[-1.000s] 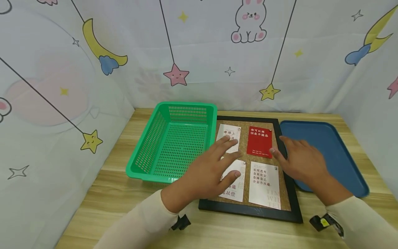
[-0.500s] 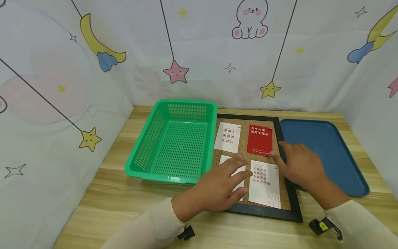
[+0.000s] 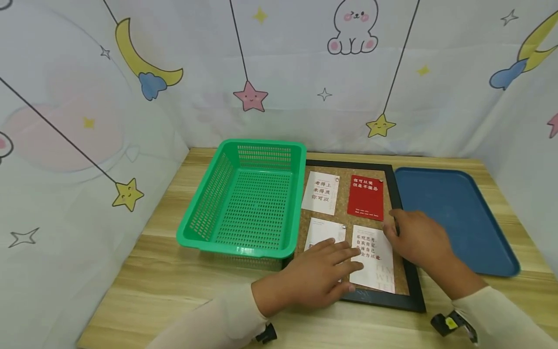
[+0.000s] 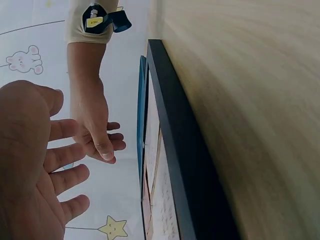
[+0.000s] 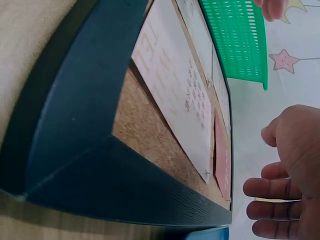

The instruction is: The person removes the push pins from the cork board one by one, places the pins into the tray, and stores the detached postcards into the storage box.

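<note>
Hovering over the 7 o'clock white card (image 3: pixel 327 231), left grip (image 3: pixel 320 278) is hanging wide; right grip (image 3: pixel 419 238), also holding nothing, is hanging loose over the corkboard (image 3: pixel 343 198) at 3 o'clock. All four cards are lying pinned. Looks like positioning; next move is probably calling for lowering fingertips.

There are four cards (image 3: pixel 365 198), one corkboard (image 3: pixel 392 301), one basket (image 3: pixel 241 249) — and one tray (image 3: pixel 462 218).

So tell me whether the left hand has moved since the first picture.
Yes: in the head view, the left hand has moved toward the near edge of the board, uncovering the far left card.
</note>
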Demonstrator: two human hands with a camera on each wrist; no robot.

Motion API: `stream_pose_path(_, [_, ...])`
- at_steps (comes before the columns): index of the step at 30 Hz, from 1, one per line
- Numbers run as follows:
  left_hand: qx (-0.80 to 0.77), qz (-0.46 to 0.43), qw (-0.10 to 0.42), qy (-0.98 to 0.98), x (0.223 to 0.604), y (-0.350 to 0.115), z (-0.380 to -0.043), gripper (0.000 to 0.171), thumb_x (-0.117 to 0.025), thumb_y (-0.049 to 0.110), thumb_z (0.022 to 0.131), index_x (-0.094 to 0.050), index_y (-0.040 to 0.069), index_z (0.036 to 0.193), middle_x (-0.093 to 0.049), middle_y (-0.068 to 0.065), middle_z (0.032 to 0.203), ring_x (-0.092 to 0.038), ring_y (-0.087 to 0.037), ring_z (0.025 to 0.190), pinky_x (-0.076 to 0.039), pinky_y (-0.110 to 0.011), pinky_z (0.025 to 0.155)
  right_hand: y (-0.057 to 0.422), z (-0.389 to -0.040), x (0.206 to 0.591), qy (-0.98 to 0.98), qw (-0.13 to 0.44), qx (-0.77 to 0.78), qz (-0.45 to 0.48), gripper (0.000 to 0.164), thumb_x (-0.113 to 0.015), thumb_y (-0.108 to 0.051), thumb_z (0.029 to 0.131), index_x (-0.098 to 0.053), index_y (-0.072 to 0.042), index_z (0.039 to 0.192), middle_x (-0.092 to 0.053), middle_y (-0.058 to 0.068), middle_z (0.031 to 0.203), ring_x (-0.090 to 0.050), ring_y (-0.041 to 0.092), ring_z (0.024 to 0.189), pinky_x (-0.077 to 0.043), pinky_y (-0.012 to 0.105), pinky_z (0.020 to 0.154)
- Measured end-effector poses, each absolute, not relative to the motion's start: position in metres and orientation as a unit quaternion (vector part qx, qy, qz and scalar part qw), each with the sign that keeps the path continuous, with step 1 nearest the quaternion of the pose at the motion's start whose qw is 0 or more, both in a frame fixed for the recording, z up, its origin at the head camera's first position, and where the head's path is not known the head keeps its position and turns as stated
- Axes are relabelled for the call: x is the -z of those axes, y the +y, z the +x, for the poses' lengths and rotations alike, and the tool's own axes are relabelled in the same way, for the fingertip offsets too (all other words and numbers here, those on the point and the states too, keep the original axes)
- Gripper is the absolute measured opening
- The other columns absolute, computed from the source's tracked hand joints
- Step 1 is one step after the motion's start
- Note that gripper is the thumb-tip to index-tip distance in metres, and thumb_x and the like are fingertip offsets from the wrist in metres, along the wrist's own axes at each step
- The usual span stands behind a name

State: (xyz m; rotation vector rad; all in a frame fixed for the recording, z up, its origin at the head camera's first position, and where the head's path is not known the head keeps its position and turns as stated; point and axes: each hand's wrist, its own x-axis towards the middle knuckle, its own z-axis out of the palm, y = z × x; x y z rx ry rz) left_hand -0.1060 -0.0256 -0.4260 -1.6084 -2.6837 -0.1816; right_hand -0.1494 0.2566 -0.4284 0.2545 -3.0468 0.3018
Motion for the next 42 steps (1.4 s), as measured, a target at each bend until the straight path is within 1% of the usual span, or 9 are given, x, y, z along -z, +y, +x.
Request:
stream_pose_path(3, [0.058,-0.514,-0.011,-0.856,0.428,-0.025,-0.104,0.052,-0.035,0.049,0.109,-0.048,0.026,0.154,-0.036,0.004,0.163,-0.025,-0.018,0.152,-0.013,-0.039,0.123,0.255,-0.151,0.432,-0.991,0.024,-0.106,0.081,0.049,-0.065,-0.033,0.097,-0.064,0.004,0.128,-0.069,0.014,0.089,-0.065,0.037,0.088,-0.05,0.041,0.052])
stream_pose_path(6, [0.061,-0.511,-0.023,-0.857,0.43,-0.024,-0.103,0.052,-0.034,0.05,0.109,-0.048,0.027,0.154,-0.035,0.005,0.163,-0.024,-0.018,0.153,-0.013,-0.039,0.123,0.254,-0.151,0.434,-0.991,0.017,-0.106,0.078,0.048,-0.067,-0.033,0.096,-0.065,0.004,0.128,-0.064,0.006,0.078,-0.064,0.032,0.082,-0.047,0.037,0.048])
stream_pose_path(9, [0.056,-0.512,-0.025,-0.857,0.432,-0.024,-0.104,0.052,-0.033,0.05,0.109,-0.048,0.028,0.154,-0.035,0.005,0.163,-0.024,-0.018,0.153,-0.014,-0.038,0.123,0.255,-0.15,0.436,-0.991,0.022,-0.101,0.08,0.048,-0.068,-0.032,0.096,-0.065,0.003,0.127,-0.066,0.008,0.08,-0.065,0.035,0.085,-0.049,0.039,0.05])
stream_pose_path(13, [0.047,-0.512,-0.033,-0.857,0.435,-0.023,-0.104,0.053,-0.034,0.052,0.109,-0.046,0.029,0.155,-0.035,0.005,0.163,-0.025,-0.018,0.152,-0.014,-0.038,0.123,0.255,-0.148,0.438,-0.991,0.029,-0.097,0.085,0.046,-0.069,-0.031,0.095,-0.067,0.003,0.125,-0.072,0.018,0.097,-0.066,0.041,0.094,-0.054,0.048,0.058])
stream_pose_path(16, [0.043,-0.513,-0.039,-0.856,0.437,-0.023,-0.104,0.054,-0.034,0.052,0.108,-0.045,0.029,0.156,-0.036,0.006,0.163,-0.026,-0.016,0.152,-0.014,-0.038,0.123,0.255,-0.148,0.44,-0.991,0.028,-0.093,0.09,0.044,-0.072,-0.029,0.094,-0.068,0.003,0.124,-0.072,0.019,0.1,-0.066,0.041,0.096,-0.055,0.051,0.061])
stream_pose_path(22, [0.038,-0.513,-0.044,-0.857,0.442,-0.021,-0.104,0.055,-0.033,0.053,0.108,-0.044,0.028,0.157,-0.035,0.007,0.163,-0.025,-0.015,0.152,-0.014,-0.038,0.123,0.255,-0.148,0.443,-0.991,0.023,-0.081,0.1,0.046,-0.077,-0.025,0.089,-0.067,0.004,0.123,-0.072,0.011,0.087,-0.066,0.038,0.091,-0.055,0.05,0.06])
stream_pose_path(36, [0.024,-0.513,-0.049,-0.857,0.451,-0.019,-0.104,0.055,-0.033,0.054,0.108,-0.047,0.028,0.155,-0.037,0.008,0.162,-0.027,-0.014,0.151,-0.014,-0.038,0.123,0.255,-0.148,0.448,-0.991,0.007,-0.078,0.106,0.046,-0.08,-0.022,0.087,-0.068,0.003,0.124,-0.072,0.009,0.089,-0.064,0.035,0.089,-0.054,0.048,0.061])
stream_pose_path(38, [0.023,-0.514,-0.05,-0.856,0.452,-0.019,-0.104,0.055,-0.033,0.053,0.108,-0.047,0.028,0.155,-0.037,0.008,0.162,-0.027,-0.013,0.151,-0.014,-0.038,0.123,0.256,-0.148,0.448,-0.991,0.009,-0.076,0.108,0.044,-0.08,-0.021,0.087,-0.069,0.002,0.122,-0.071,0.008,0.087,-0.064,0.034,0.086,-0.053,0.048,0.06])
stream_pose_path(42, [0.019,-0.515,-0.052,-0.855,0.452,-0.019,-0.104,0.054,-0.034,0.053,0.108,-0.048,0.028,0.154,-0.038,0.008,0.162,-0.027,-0.013,0.151,-0.015,-0.038,0.123,0.257,-0.147,0.45,-0.991,0.012,-0.076,0.109,0.026,-0.079,-0.019,0.087,-0.072,-0.003,0.106,-0.064,0.001,0.075,-0.058,0.028,0.076,-0.047,0.042,0.055])
